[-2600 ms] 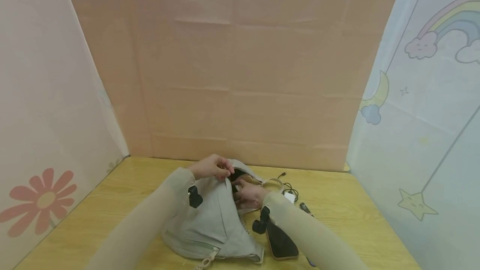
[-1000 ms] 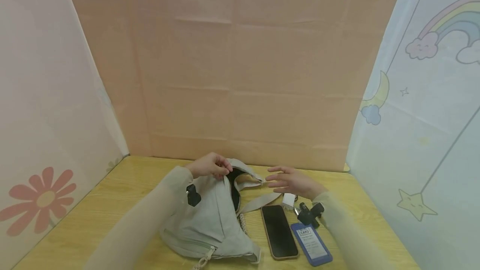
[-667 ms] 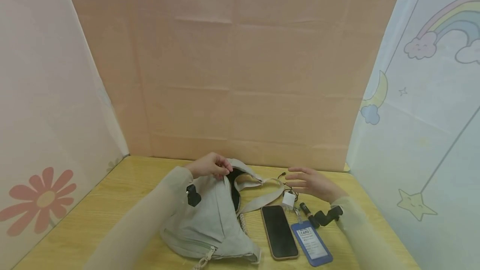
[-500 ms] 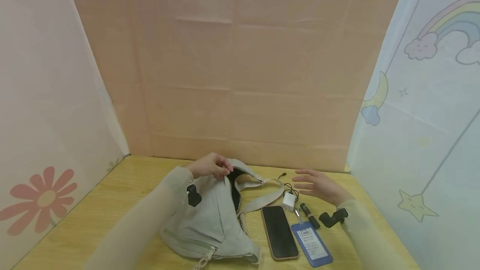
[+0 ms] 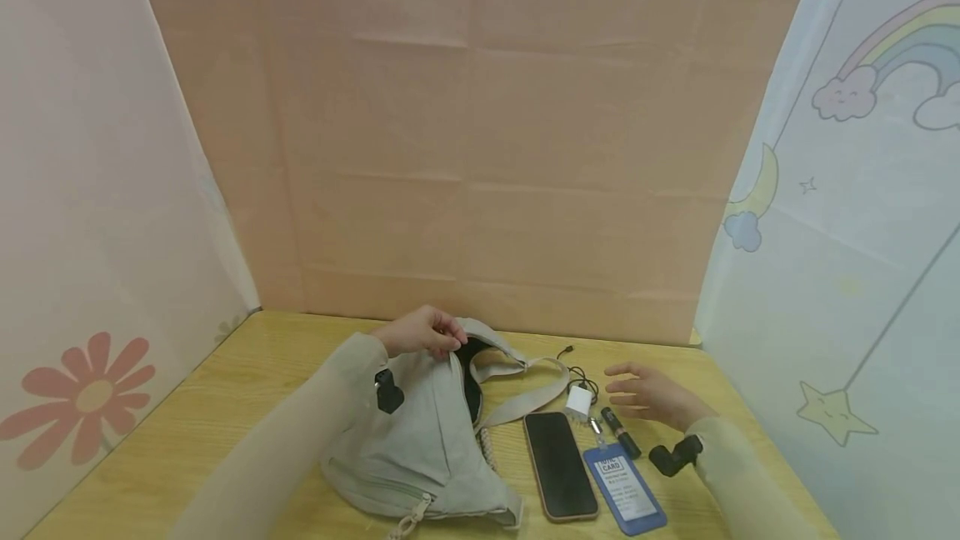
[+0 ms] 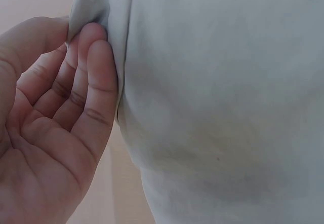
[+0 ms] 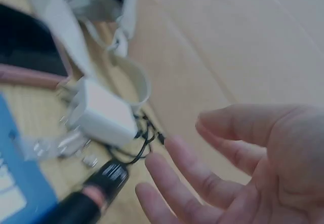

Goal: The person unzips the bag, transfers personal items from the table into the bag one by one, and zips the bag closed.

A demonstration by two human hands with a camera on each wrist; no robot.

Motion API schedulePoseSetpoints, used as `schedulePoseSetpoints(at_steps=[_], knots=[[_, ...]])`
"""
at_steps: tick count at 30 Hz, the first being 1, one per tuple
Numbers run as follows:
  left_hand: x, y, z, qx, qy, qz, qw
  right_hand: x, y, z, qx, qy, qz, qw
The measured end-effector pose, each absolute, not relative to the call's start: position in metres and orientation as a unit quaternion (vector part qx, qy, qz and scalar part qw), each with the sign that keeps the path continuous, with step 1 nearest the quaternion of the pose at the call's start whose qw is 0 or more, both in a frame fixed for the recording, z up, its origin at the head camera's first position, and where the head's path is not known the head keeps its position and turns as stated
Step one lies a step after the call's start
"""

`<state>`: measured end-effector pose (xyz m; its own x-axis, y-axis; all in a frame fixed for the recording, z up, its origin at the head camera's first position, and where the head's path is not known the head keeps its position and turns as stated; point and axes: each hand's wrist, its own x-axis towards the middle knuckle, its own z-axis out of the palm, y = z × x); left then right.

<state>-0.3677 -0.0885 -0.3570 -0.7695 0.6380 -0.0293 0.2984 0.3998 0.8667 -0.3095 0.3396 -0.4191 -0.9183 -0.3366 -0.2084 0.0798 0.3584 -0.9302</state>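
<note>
A pale grey fabric bag [image 5: 408,436] lies on the table with its dark mouth facing right. My left hand [image 5: 423,332] pinches the edge of that opening; in the left wrist view the thumb and fingertips [image 6: 93,34] hold a fold of the cloth. Off to the right, my right hand [image 5: 648,394] hovers with loose fingers and nothing in them. Nearest to it are a white charger plug [image 5: 578,401] with a coiled black cable [image 5: 582,380] and a small dark tube [image 5: 620,433]. What lies inside the bag is hidden.
A black-screened phone [image 5: 560,467] lies right of the bag, beside a blue card holder [image 5: 625,490]. The bag's strap [image 5: 532,400] loops toward the charger. Cloth walls border the wooden table [image 5: 712,407] at the back and sides.
My right hand has come out of the bag's mouth and moved right, past the charger, dropping slightly lately. My left hand keeps its hold on the bag's edge.
</note>
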Motion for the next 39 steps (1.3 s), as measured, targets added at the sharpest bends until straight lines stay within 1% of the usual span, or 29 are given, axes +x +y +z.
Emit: schedulePoseSetpoints(at_steps=[6, 12, 17, 22, 32, 39], knots=[[-0.367, -0.089, -0.356, 0.284, 0.816, 0.470, 0.184, -0.306, 0.340, -0.426, -0.100, 0.826, -0.514, 0.210], [-0.365, -0.089, -0.354, 0.283, 0.815, 0.470, 0.186, -0.302, 0.336, -0.426, -0.106, 0.814, -0.518, 0.241], [-0.364, -0.088, -0.352, 0.281, 0.817, 0.468, 0.186, -0.302, 0.335, -0.428, -0.106, 0.811, -0.519, 0.250], [-0.365, -0.089, -0.351, 0.278, 0.818, 0.468, 0.185, -0.303, 0.334, -0.431, -0.107, 0.811, -0.518, 0.250], [-0.365, -0.090, -0.350, 0.276, 0.820, 0.467, 0.183, -0.306, 0.332, -0.436, -0.099, 0.832, -0.493, 0.233], [-0.365, -0.090, -0.349, 0.276, 0.819, 0.469, 0.184, -0.304, 0.324, -0.436, -0.069, 0.861, -0.460, 0.204]])
